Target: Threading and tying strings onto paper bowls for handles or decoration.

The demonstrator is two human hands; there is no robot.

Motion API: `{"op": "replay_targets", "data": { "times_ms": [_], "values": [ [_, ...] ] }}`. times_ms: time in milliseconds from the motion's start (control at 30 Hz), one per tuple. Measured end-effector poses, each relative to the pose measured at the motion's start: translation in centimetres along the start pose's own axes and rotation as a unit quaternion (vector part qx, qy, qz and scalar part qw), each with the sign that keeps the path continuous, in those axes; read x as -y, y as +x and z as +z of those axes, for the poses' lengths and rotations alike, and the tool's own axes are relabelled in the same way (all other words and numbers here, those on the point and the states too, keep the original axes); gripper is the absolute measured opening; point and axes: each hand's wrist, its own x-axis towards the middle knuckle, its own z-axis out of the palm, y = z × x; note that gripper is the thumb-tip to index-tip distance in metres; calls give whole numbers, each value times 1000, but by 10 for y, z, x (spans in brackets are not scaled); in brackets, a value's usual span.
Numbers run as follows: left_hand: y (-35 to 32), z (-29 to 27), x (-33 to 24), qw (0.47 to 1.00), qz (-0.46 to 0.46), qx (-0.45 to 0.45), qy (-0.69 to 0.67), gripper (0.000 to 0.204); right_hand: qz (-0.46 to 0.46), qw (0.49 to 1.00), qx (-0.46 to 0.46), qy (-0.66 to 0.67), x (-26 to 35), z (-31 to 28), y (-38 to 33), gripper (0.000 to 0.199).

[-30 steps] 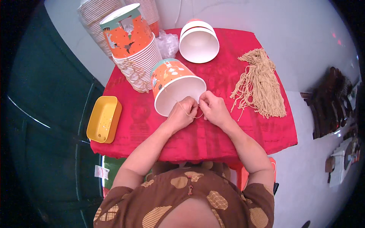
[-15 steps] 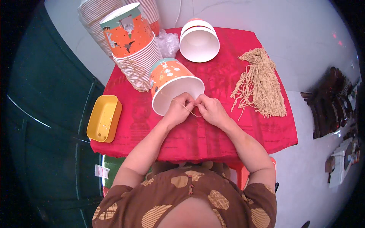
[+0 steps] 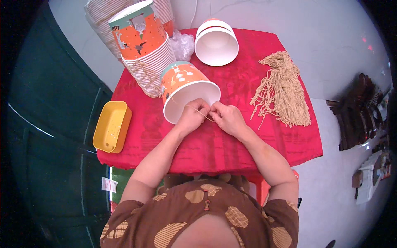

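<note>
Noted, since the earlier frame, a slight leftward shift of the orange bucket [image 3: 182, 78], with left hand [image 3: 192, 117] and right hand [image 3: 228, 119] drawn closer together. Found under the work a table [image 3: 289, 144] covered in red cloth. Recorded at its far left a tall stack of white-rimmed buckets [image 3: 155, 60], partly blocking the view of a wrapped stack [image 3: 99, 20] behind. Located the orange bucket near mid-table, tipped on its side, mouth toward the wearer, just beside the tall stack, near rim partly covered by the hands. Logged two nested buckets [image 3: 217, 47] beyond, also tipped; a tan cord bundle [image 3: 285, 97] at right, well apart from the hands; a yellow tub [image 3: 122, 134] at left; crumpled clear plastic [image 3: 182, 45] behind the orange bucket. Observed fingers of both hands pinched together on a thin tan strand [image 3: 210, 119]; cannot tell its path between the fingertips.
</note>
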Motion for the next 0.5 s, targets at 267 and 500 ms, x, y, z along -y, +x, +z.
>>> {"op": "replay_targets", "data": {
  "times_ms": [267, 500],
  "values": [
    [-1, 0, -6, 999, -25, -2, -40, 16, 38, 999, -31, 16, 7, 2, 2, 13],
    [1, -2, -1, 999, 2, -39, -10, 17, 60, 997, -30, 45, 7, 2, 2, 11]
  ]
}}
